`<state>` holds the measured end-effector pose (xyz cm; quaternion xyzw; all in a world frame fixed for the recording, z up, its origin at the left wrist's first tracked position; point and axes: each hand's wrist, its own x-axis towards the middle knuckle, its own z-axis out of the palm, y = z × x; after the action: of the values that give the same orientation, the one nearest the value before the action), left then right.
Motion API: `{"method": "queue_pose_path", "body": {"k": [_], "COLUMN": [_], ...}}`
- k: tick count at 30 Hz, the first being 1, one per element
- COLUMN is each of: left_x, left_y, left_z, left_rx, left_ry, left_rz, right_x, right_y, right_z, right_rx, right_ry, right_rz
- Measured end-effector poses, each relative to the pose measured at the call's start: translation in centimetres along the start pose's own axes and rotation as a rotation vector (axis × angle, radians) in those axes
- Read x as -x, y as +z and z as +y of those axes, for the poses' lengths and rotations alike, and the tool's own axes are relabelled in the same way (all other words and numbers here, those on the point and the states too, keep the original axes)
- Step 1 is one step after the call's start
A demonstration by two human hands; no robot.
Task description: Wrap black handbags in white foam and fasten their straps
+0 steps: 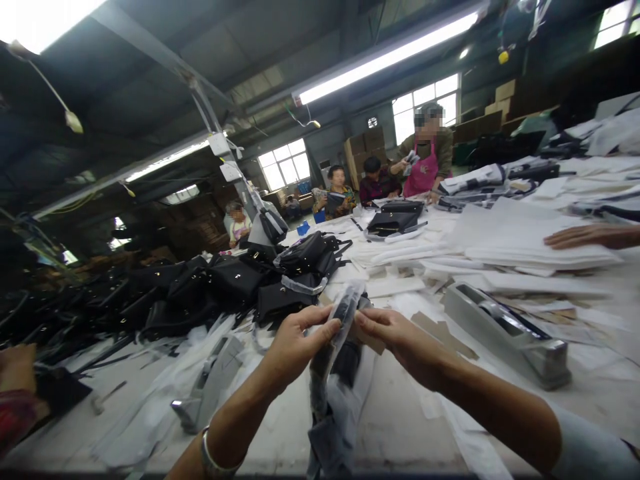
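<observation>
A dark strap (345,308) wrapped in translucent film runs upright between my hands, in the middle of the view. My left hand (303,333) pinches it between thumb and fingers from the left side. From the right, my right hand (387,328) closes thumb against fingers at the strap's edge. Below them the wrapped length continues down to a dark, film-covered bundle (333,437) at the table's front edge. A piece of brown card (369,337) shows behind my right fingers. What lies beneath the fingertips is hidden.
Grey tape dispensers stand at right (505,333) and left (207,387). Black bags (235,280) are heaped at back left. White sheets (530,233) are stacked right, under another person's hand (590,237). Another worker's hand (17,367) is at far left; several people work behind.
</observation>
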<state>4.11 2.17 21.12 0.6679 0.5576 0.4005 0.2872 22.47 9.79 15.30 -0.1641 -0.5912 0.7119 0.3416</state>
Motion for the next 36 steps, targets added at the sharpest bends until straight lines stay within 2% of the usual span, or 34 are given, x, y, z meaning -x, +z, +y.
{"method": "queue_pose_path", "body": {"k": [4,8,12,15,17,20,22,24,27,32,36], "left_x": [0.0,0.1,0.0,0.0,-0.1,0.0,0.1,0.2,0.5,0.7,0.7], "left_y": [0.3,0.9,1.7,2.4,2.7,3.0,3.0,2.9,2.8,2.8,3.0], "left_z": [0.0,-0.6,-1.6,-2.0,-2.1,-2.1,-2.1,-2.2,-2.4,-2.7,-2.4], "left_rx": [-0.041,0.025,0.314,0.549,0.649,0.739,0.746,0.743,0.73,0.64,0.507], "left_ry": [0.033,0.023,-0.132,-0.224,-0.233,-0.174,-0.148,-0.153,-0.171,-0.141,-0.09], "left_rz": [0.027,0.058,0.117,0.215,0.243,0.218,0.227,0.237,0.228,0.232,0.292], "right_x": [-0.3,-0.4,-0.4,-0.5,-0.6,-0.5,-0.4,-0.1,0.4,0.8,0.4], "right_y": [0.9,1.3,1.4,1.4,1.3,0.8,0.1,-0.6,-1.1,0.6,2.4], "right_z": [0.1,0.3,0.3,0.3,0.1,-0.1,-0.1,0.1,1.0,2.1,2.5], "right_rx": [0.071,0.1,0.085,0.049,0.049,0.085,0.04,-0.123,-0.377,-0.313,-0.293], "right_ry": [-0.022,-0.042,-0.053,-0.051,-0.05,-0.043,-0.006,0.084,0.184,0.033,-0.064], "right_rz": [0.156,0.221,0.229,0.208,0.199,0.151,0.073,0.025,0.052,0.007,0.139]}}
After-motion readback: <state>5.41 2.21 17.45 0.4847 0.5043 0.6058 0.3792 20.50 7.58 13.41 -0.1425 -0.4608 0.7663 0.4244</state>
